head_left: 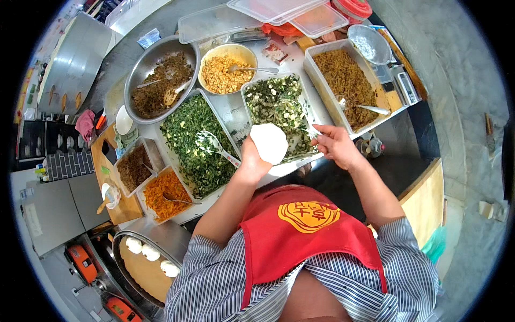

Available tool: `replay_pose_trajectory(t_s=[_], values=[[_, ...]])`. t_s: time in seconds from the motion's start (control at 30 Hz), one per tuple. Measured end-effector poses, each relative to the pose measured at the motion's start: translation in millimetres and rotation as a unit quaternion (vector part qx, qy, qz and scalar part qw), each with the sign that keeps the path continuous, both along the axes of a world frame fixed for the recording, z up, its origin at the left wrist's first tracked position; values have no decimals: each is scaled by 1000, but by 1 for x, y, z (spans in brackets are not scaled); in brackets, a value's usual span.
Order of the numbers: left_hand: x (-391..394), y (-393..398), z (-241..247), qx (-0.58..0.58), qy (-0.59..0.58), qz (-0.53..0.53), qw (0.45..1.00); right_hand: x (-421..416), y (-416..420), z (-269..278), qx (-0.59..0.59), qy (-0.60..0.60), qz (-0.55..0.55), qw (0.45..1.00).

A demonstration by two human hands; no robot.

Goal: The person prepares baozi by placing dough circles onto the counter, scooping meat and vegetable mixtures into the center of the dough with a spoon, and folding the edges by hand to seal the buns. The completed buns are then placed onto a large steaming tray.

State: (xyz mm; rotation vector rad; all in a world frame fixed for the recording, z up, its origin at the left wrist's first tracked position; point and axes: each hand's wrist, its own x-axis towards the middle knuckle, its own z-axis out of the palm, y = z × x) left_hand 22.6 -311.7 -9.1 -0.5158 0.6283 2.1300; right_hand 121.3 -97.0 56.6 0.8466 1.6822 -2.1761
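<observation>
My left hand (pixel 254 162) holds a round, flat white dough wrapper (pixel 269 143) in front of me. In my right hand (pixel 334 145) is the handle of a spoon (pixel 312 131), whose bowl is over the tub of chopped greens with white cubes (pixel 277 98); how much it holds is hard to tell. Left of my left hand, a long tub of chopped greens with yellow bits (pixel 189 133) has a patterned spoon (pixel 217 148) lying in it. Beyond these stands a cream bowl of yellow crumbly filling (pixel 227 74) with a metal spoon.
A tub of brown shredded filling (pixel 346 80) stands right, a steel bowl of dark filling (pixel 130 86) back left. Shredded orange filling (pixel 167 193) and brown mince (pixel 134 169) stand left. Lower left, a round pan (pixel 141 265) holds several white buns. Plastic lids (pixel 217 24) lie at the back.
</observation>
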Motion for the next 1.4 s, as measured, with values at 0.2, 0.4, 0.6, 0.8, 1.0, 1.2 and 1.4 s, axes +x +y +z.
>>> replay_pose_trajectory(t_s=[0.2,0.4,0.6,0.8,1.0,1.2,1.4], values=[[-27,65,-4,50,-52,69,995,22,-55,-21,572,201,168,777],[-32,47,1,51,-40,55,996,12,-18,-5,531,206,138,810],[-55,22,0,102,15,25,994,-20,-12,-33,497,120,299,806],[-66,8,0,95,15,-3,995,-49,-14,12,474,-1,466,747],[-69,9,-9,128,3,-27,991,-69,-24,-9,324,-125,522,779],[-69,7,-11,157,2,-33,987,-44,-17,-36,-1,-199,226,954],[-79,-2,5,108,21,-6,994,-15,-3,-24,-71,-168,112,977]])
